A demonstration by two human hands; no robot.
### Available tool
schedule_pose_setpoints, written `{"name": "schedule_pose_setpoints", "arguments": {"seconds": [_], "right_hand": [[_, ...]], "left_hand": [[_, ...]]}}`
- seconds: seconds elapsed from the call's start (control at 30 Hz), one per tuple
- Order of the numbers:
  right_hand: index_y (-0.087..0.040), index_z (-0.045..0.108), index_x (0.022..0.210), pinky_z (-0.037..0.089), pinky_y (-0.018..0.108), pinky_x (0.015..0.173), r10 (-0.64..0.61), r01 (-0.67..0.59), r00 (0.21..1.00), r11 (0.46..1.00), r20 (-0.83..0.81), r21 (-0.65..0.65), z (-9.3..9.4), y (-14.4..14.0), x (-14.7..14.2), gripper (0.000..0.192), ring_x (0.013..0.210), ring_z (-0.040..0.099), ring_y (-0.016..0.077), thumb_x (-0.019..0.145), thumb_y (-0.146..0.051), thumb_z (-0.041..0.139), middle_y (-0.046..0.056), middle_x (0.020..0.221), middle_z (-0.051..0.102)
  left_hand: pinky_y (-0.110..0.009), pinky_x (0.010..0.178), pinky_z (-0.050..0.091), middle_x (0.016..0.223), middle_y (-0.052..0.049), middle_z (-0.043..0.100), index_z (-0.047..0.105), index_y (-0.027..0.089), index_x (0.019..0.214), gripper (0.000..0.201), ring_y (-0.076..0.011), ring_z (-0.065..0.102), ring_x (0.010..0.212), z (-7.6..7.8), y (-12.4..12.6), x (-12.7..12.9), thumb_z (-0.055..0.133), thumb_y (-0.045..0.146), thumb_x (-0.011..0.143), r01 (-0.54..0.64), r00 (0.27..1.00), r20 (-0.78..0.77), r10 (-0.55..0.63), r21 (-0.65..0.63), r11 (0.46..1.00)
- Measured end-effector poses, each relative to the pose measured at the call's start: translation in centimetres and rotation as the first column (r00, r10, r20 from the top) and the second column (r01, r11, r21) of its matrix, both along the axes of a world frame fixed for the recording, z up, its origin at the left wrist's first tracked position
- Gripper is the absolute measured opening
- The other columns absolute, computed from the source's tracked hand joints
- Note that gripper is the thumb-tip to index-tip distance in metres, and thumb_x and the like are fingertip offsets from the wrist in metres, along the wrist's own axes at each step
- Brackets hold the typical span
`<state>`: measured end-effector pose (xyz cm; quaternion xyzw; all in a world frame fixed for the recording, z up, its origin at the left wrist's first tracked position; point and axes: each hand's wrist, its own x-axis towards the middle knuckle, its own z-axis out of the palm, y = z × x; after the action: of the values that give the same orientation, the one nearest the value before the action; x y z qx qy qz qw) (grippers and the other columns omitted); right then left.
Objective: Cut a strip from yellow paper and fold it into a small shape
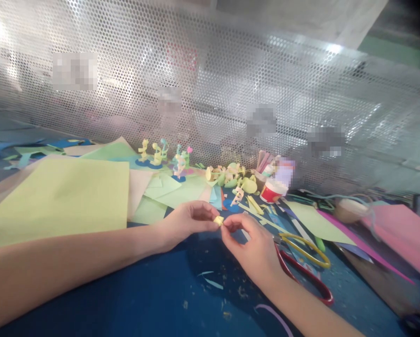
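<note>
I am pinching a small yellow paper piece (pixel 218 220) between the fingertips of both hands, my left hand (pixel 187 222) gripping it from the left and my right hand (pixel 255 248) from just below right; it is hovering above the blue table (pixel 154 290), scissors (pixel 306 267) lying beside my right wrist

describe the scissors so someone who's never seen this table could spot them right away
Start at the blue table and find the person's right hand near its middle. Just right of that hand's wrist lie the scissors, flat on the table and half hidden by the hand. Their big loop handles give them away, one yellow and one red, unlike the flat sheets of coloured paper around them.
</note>
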<state>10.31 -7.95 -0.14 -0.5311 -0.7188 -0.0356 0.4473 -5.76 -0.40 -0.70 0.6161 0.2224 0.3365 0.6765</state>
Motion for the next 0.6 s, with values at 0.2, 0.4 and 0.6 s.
{"name": "schedule_pose_setpoints", "arguments": {"seconds": [0.2,0.4,0.6], "right_hand": [[-0.020,0.057,0.076,0.046,0.024,0.065,0.002,-0.002,1.000,1.000,-0.014,-0.017,0.03,-0.24,-0.04,0.005,0.065,0.057,0.0126,0.076,-0.015,0.056,-0.001,0.069,0.059],[-0.020,0.057,0.070,0.044,0.023,0.061,-0.009,0.008,1.000,0.998,-0.026,-0.058,0.30,-0.41,-0.30,0.008,0.061,0.055,0.0121,0.071,-0.012,0.056,-0.002,0.065,0.057],[-0.018,0.053,0.063,0.043,0.022,0.058,-0.016,0.016,1.000,0.999,0.007,-0.030,0.43,-0.34,-0.38,0.012,0.058,0.052,0.0113,0.067,-0.007,0.057,-0.003,0.060,0.053]], "left_hand": [[-0.028,0.078,0.044,0.083,-0.003,0.065,0.059,0.014,0.084,0.024,-0.0132,0.060,0.080,0.15,-0.14,-0.06,0.073,0.021,0.066,0.011,1.000,0.009,-0.011,-0.007,1.000],[-0.026,0.076,0.045,0.081,-0.002,0.064,0.059,0.014,0.083,0.022,-0.0122,0.060,0.078,0.06,-0.25,-0.20,0.072,0.021,0.067,0.038,0.999,-0.004,-0.038,0.041,0.998],[-0.027,0.077,0.045,0.084,-0.002,0.064,0.059,0.015,0.091,0.031,-0.0128,0.059,0.080,-0.20,-0.24,-0.03,0.074,0.022,0.065,0.055,0.998,-0.022,-0.054,0.052,0.997]]}}
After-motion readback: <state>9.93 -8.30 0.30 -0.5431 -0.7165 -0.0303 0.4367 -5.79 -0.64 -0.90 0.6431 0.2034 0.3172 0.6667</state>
